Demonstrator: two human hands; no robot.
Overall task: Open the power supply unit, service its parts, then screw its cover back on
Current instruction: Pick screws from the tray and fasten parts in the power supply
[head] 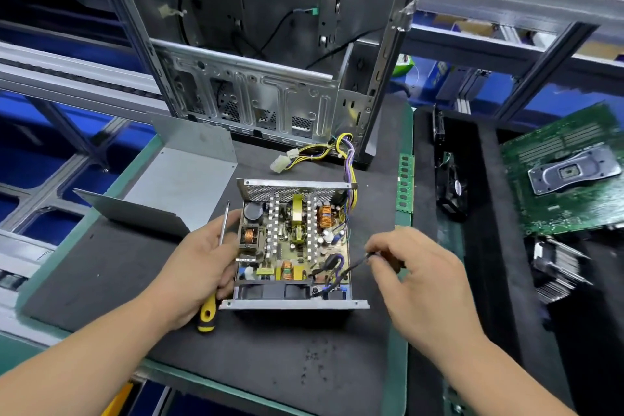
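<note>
The power supply unit (pixel 293 243) sits open on the dark mat, its circuit board with coils, capacitors and heat sinks exposed. Its grey metal cover (pixel 175 186) lies off to the left, upside down. My left hand (pixel 199 267) rests against the unit's left wall and holds a yellow-and-black-handled screwdriver (pixel 212 284) with the shaft pointing up. My right hand (pixel 412 273) is at the unit's right side and pinches a black wire (pixel 354 268) that runs from the board's near right corner. A bundle of yellow and purple cables (pixel 347 159) leaves the unit's far right corner.
An empty computer case (pixel 270 44) stands upright behind the unit. A green memory stick (pixel 405 182) lies on the mat's right edge. On the black foam at right lie a green motherboard (pixel 567 176), a black fan (pixel 452 186) and a finned heat sink (pixel 557 270).
</note>
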